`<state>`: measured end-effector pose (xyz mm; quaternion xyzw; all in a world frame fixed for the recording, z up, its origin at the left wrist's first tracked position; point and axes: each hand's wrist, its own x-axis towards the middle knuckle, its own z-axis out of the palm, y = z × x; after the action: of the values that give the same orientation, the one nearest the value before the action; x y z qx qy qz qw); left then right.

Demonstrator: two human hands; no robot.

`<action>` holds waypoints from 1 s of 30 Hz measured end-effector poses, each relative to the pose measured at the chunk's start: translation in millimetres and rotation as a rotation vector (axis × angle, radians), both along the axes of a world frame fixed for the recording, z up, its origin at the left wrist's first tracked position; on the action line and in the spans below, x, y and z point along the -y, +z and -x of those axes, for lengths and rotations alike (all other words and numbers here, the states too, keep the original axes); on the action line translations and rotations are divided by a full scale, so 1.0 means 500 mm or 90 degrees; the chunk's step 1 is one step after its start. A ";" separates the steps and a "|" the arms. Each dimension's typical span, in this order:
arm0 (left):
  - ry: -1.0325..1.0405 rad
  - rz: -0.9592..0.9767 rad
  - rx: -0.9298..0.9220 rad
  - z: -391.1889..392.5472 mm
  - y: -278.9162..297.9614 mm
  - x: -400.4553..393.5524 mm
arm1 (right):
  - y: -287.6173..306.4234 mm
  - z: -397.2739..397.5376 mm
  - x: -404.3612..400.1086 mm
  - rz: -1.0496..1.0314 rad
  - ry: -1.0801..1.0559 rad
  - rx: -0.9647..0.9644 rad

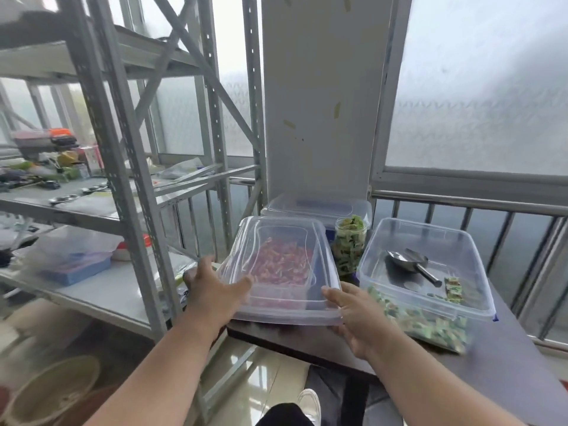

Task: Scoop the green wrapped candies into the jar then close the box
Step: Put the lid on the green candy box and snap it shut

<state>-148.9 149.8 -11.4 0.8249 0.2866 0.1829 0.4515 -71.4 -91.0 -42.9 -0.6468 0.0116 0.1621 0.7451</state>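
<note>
My left hand (215, 290) and my right hand (359, 315) grip the near edge of a clear plastic lid (276, 229), held tilted at the table's front left. Red wrapped candies (282, 265) show through it from a box underneath. To the right stands an open clear box (470, 241) with green wrapped candies (427, 324) heaped along its near side. A metal scoop (412, 262) lies inside that box. Between the two boxes stands a clear jar (350, 247), open and filled to the top with green candies.
A closed clear box (316, 207) sits at the back against a white pillar (319, 103). The dark table (491, 379) ends just in front of my hands. A grey metal shelf rack (123, 149) with clutter stands close on the left. A railing (461, 204) runs behind.
</note>
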 end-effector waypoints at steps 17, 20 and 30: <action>-0.487 -0.205 0.465 0.062 0.150 0.311 | 0.260 0.125 0.081 -0.238 0.096 0.286; -0.585 -0.220 0.428 0.038 0.152 0.347 | 0.273 0.104 0.124 -0.265 -0.069 0.276; -0.492 0.759 0.150 -0.053 0.144 0.300 | 0.217 0.101 0.263 -0.416 0.029 0.196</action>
<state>-122.6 -0.1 60.7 0.4555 -0.0251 -0.0897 0.8854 -121.9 -222.4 65.8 -0.3913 -0.1681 0.0745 0.9017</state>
